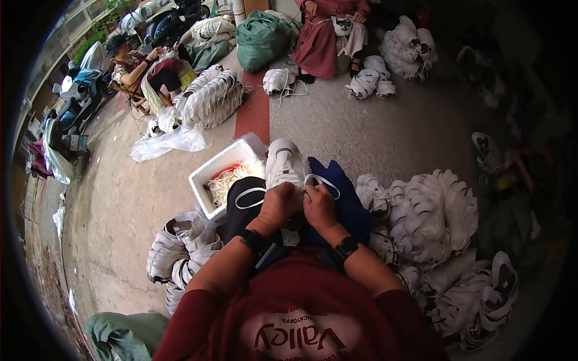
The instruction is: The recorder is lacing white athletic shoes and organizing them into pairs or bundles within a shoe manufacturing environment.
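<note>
Close over a white shoe (285, 161) — left hand (279, 203) and right hand (319, 206), both in a pinch on white lace (249, 191).

1. At centre, the left hand (279, 204) and right hand (320, 208) hide a white shoe's (285, 160) near end.
2. Just past twelve o'clock, the top edge crops a co-worker (318, 48) above the chest.
3. Near ten, a seated person's (133, 71) handwork is too small to identify.
4. At two, pale objects (488, 97) blur into shadow.

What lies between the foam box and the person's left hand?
In the head view: dark cloth, with a white lace loop over it, between foam box and left hand.
</note>
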A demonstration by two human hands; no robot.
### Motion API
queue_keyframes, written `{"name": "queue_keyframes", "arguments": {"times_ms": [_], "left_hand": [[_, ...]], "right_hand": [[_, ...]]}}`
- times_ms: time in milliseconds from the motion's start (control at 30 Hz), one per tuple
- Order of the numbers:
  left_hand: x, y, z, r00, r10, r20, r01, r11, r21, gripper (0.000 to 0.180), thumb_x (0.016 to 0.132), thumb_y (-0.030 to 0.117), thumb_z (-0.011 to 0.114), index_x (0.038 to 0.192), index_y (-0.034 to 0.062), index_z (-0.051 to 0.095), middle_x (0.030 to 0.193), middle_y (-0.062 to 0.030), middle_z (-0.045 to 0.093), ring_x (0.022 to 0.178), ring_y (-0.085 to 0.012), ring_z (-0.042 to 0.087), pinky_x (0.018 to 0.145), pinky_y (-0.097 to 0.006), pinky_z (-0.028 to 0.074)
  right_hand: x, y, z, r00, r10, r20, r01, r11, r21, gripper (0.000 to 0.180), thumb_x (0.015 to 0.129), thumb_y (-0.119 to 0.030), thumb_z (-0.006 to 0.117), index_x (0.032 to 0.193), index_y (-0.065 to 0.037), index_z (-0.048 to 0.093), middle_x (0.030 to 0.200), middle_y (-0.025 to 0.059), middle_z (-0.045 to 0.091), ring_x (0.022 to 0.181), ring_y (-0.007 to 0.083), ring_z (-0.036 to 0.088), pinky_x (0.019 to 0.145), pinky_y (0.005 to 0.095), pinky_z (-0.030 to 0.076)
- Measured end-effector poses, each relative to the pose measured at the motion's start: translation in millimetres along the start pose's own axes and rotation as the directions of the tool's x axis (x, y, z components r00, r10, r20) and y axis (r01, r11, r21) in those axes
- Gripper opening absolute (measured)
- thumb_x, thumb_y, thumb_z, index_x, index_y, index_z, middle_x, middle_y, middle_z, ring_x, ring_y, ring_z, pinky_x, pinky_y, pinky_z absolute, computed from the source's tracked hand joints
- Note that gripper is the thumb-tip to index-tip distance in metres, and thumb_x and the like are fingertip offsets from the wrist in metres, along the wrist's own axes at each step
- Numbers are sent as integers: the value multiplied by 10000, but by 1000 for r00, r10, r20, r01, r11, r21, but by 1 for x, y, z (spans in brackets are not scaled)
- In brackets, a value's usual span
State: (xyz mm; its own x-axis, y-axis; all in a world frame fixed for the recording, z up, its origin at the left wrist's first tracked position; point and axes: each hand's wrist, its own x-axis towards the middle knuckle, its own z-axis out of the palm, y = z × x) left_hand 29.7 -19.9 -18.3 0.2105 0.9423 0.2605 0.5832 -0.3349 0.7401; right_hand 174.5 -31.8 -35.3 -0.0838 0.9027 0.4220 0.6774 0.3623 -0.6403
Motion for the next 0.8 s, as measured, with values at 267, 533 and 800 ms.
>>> {"name": "queue_keyframes", "arguments": {"times_ms": [267,533,800], "left_hand": [[12,3,15,999,-42,29,37,989,144,164,744,183,573,678,38,612,675,-193,605,638,-365,608,572,-427,485],[-28,-7,-57,897,-69,437,27,994,103,168,760,143,625,677,-2,614,625,-122,606,542,-238,583,533,-337,468],[-45,-41,-68,801,-586,122,184,47,-982,129,840,120,627,726,80,583,627,28,539,533,-49,474,495,-182,378]], "right_hand": [[0,8,1,999,9,-32,-7,999,48,163,741,-60,587,899,-21,605,776,179,563,717,359,572,630,418,467],[0,-1,-3,998,-61,-8,62,998,19,98,704,-51,614,793,-12,606,775,165,570,698,338,575,626,406,471],[25,-48,9,901,-365,236,363,930,51,42,741,-33,568,765,-13,595,751,155,568,699,336,569,599,396,459]]}}
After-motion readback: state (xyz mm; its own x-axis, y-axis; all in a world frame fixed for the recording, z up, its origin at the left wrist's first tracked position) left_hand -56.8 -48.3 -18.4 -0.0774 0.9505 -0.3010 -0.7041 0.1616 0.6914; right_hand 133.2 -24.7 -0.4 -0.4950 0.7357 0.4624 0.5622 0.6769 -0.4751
